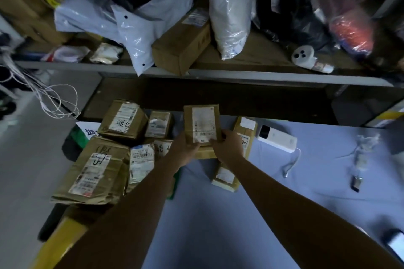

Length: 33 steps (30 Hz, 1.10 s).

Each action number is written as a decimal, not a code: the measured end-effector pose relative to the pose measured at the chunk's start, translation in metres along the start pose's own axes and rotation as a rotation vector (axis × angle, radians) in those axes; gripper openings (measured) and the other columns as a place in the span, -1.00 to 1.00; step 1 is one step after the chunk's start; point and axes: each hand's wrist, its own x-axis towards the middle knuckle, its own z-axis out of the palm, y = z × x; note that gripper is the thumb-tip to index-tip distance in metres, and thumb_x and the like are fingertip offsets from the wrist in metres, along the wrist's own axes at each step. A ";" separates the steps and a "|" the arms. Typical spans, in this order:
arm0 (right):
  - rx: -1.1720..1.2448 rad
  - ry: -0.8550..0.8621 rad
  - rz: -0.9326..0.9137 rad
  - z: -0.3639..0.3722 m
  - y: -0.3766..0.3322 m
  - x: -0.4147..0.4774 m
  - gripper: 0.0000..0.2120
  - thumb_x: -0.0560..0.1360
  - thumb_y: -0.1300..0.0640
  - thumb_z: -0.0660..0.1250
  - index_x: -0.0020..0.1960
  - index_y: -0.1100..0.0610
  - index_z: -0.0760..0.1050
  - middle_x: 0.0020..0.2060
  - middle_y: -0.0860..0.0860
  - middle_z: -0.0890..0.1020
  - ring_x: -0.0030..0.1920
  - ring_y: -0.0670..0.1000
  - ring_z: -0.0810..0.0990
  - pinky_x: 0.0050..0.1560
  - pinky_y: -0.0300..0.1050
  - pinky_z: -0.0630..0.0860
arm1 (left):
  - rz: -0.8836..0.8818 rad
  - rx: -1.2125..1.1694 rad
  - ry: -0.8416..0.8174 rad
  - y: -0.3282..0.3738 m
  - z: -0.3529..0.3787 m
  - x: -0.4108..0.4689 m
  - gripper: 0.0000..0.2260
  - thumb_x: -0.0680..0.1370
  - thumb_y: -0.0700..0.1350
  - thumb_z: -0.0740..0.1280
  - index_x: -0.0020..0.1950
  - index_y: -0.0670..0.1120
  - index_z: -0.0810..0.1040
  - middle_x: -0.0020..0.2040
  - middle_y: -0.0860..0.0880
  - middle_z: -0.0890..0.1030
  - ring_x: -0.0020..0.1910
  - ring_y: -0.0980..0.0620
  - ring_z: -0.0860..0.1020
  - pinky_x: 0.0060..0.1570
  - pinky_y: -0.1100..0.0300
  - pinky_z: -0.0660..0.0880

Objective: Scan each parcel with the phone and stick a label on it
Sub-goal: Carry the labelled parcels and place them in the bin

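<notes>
I hold a small brown parcel [202, 121] with a white shipping label upright over the table, label facing me. My left hand [185, 148] grips its lower left edge and my right hand [229, 145] grips its lower right edge. Below it lie another flat brown parcel [204, 154] and a long brown parcel [240, 137]. A white phone [276, 137] lies face down to the right, a cable trailing from it. Several labelled brown parcels [122, 122] are piled at the left.
The table has a pale blue cover [218, 214]. A shelf [262, 76] above holds white plastic mailer bags [229, 6], a cardboard box [181, 48] and a white camera-like device [303, 55]. A small tool with a cord [358, 159] lies at right. White string [59, 102] hangs at left.
</notes>
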 end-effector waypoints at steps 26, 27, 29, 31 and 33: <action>0.105 0.254 0.381 -0.140 0.199 -0.288 -0.90 0.37 0.12 0.46 -0.11 0.04 0.66 -0.21 -0.06 0.69 -0.26 -0.10 0.64 -0.28 -0.16 0.65 | 0.146 -0.048 -0.261 -0.002 0.217 -0.262 -0.64 0.62 -0.10 0.27 0.42 0.05 0.43 0.33 -0.02 0.55 0.28 -0.07 0.52 0.23 0.04 0.49; 0.103 0.239 0.388 -0.141 0.210 -0.286 -0.89 0.37 0.13 0.46 -0.10 0.06 0.66 -0.19 -0.05 0.70 -0.23 -0.08 0.65 -0.23 -0.11 0.68 | 0.129 -0.055 -0.263 -0.003 0.227 -0.263 -0.63 0.62 -0.11 0.26 0.43 0.06 0.43 0.32 -0.01 0.55 0.28 -0.07 0.52 0.23 0.05 0.49; 0.076 0.191 0.394 -0.146 0.234 -0.280 -0.86 0.39 0.13 0.45 -0.05 0.07 0.67 -0.16 -0.04 0.71 -0.18 -0.03 0.67 -0.14 -0.04 0.69 | 0.088 -0.078 -0.257 -0.004 0.253 -0.262 -0.65 0.63 -0.08 0.23 0.43 0.08 0.44 0.32 0.02 0.55 0.29 -0.05 0.51 0.26 0.03 0.47; 0.048 0.156 0.385 -0.148 0.256 -0.274 -0.82 0.41 0.12 0.41 0.00 0.08 0.66 -0.13 -0.01 0.71 -0.14 0.03 0.67 -0.10 0.01 0.69 | 0.046 -0.074 -0.231 -0.004 0.277 -0.260 -0.67 0.66 -0.04 0.20 0.42 0.09 0.45 0.30 0.05 0.54 0.27 -0.01 0.49 0.26 0.05 0.45; 0.036 0.147 0.373 -0.149 0.273 -0.271 -0.79 0.44 0.11 0.39 0.07 0.07 0.65 -0.08 -0.01 0.71 -0.10 0.05 0.67 -0.08 0.02 0.68 | -0.005 -0.077 -0.180 -0.005 0.298 -0.258 -0.67 0.67 -0.12 0.21 0.44 0.01 0.43 0.26 0.03 0.53 0.24 0.00 0.50 0.17 0.14 0.47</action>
